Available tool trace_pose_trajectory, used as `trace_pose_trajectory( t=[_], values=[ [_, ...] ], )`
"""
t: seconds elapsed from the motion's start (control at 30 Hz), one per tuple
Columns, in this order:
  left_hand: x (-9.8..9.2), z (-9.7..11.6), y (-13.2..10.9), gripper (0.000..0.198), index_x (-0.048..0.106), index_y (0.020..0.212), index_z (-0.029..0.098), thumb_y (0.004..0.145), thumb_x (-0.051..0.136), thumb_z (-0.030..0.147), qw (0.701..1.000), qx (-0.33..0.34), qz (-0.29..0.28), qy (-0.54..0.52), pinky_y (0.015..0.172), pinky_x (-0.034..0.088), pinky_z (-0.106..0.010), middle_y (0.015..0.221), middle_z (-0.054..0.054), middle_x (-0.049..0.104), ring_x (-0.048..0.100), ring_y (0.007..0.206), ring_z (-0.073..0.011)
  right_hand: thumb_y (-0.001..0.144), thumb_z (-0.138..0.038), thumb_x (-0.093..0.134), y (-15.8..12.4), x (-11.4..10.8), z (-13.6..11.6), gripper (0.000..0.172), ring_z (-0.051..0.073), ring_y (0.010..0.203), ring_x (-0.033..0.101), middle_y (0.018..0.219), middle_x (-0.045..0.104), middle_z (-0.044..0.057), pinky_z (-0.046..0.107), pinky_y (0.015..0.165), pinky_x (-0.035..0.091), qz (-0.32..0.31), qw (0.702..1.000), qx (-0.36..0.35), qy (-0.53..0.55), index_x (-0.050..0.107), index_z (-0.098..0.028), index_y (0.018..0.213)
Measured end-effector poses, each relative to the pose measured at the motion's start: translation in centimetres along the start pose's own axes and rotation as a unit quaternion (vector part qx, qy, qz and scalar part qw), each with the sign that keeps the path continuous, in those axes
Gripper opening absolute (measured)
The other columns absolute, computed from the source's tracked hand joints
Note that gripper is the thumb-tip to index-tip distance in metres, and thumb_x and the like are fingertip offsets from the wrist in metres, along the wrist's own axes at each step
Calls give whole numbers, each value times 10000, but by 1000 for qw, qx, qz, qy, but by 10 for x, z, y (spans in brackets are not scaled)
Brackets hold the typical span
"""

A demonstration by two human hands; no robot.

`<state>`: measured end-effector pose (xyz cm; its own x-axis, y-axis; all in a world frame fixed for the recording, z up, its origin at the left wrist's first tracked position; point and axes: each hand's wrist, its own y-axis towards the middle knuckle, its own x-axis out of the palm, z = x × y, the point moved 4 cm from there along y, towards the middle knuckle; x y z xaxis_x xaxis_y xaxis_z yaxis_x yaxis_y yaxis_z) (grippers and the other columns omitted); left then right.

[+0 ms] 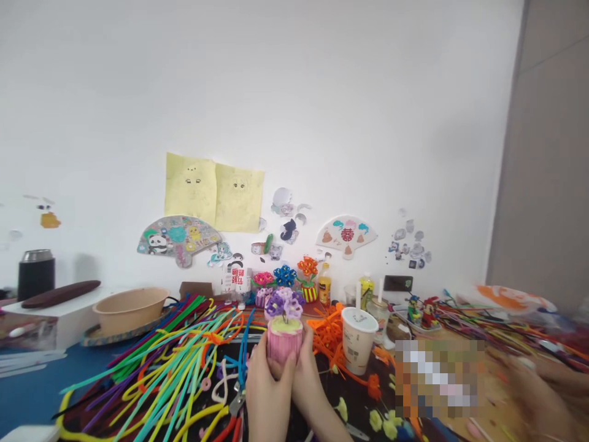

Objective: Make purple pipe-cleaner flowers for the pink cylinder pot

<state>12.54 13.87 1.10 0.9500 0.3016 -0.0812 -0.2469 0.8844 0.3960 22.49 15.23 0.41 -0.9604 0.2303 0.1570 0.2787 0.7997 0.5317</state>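
Observation:
My left hand (271,390) and my right hand (306,374) are wrapped around a small pink flower pot (284,345) of fuzzy pipe cleaners, held upright. Its top is pale yellow-green, and purple and lilac flowers (284,303) rise from it. The palms hide the pot's lower part. Just left of my left hand lie red-handled pliers (235,408) beside blue pipe cleaners (246,344). Behind the held pot stand finished flowers in pink, blue and orange (308,270). Loose pale yellow blossoms (386,422) lie to the right of my right hand.
Coloured pipe cleaners (177,374) spread across the left side. A lidded paper cup (358,344) with a straw and orange pipe-cleaner pieces (327,334) stand right. Farther left is a tan bowl (131,312). Another person's blurred hand (534,393) is at the right edge.

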Motion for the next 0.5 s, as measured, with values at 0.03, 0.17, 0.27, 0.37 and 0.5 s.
trace_pose_trajectory(
  t=[0.03, 0.17, 0.27, 0.37, 0.5],
  values=[
    [0, 2, 7, 735, 536, 1257, 38, 688, 614, 497, 1000, -6, 0, 11, 1022, 393, -521, 1275, -262, 591, 534, 1217, -405, 543, -300, 856, 3, 2, 1, 871, 267, 1059, 644, 1171, 646, 119, 382, 923, 498, -16, 1000, 7, 5, 405, -223, 1284],
    [1, -6, 29, 751, 525, 1273, 19, 712, 600, 512, 1000, -3, -6, 4, 959, 446, -501, 1204, -263, 635, 601, 1129, -400, 543, -328, 850, 14, 1, 7, 830, 283, 1205, 570, 1299, 580, 155, 392, 1015, 438, -44, 997, 9, 65, 461, -206, 1266],
    [8, -22, 38, 689, 572, 1226, 84, 692, 633, 515, 997, 11, -30, -63, 979, 454, -454, 1216, -212, 648, 612, 1134, -350, 545, -391, 852, 21, -5, 19, 746, 301, 1135, 622, 1241, 630, 148, 430, 979, 473, -92, 985, 57, 131, 529, -198, 1190],
    [17, -35, 40, 706, 600, 1175, 78, 634, 631, 532, 994, 13, -42, -96, 1012, 432, -473, 1242, -224, 630, 592, 1158, -356, 458, -340, 902, 27, -11, 36, 734, 317, 1051, 661, 1129, 691, 128, 450, 942, 498, -125, 981, 94, 113, 570, -205, 1098],
    [25, -41, 37, 717, 591, 1214, 72, 675, 590, 544, 995, 11, -55, -78, 1036, 390, -524, 1235, -215, 634, 570, 1174, -370, 427, -343, 895, 32, -24, 52, 797, 286, 974, 666, 1090, 671, 101, 418, 884, 514, 0, 998, 32, 52, 486, -234, 1102]
  ],
)
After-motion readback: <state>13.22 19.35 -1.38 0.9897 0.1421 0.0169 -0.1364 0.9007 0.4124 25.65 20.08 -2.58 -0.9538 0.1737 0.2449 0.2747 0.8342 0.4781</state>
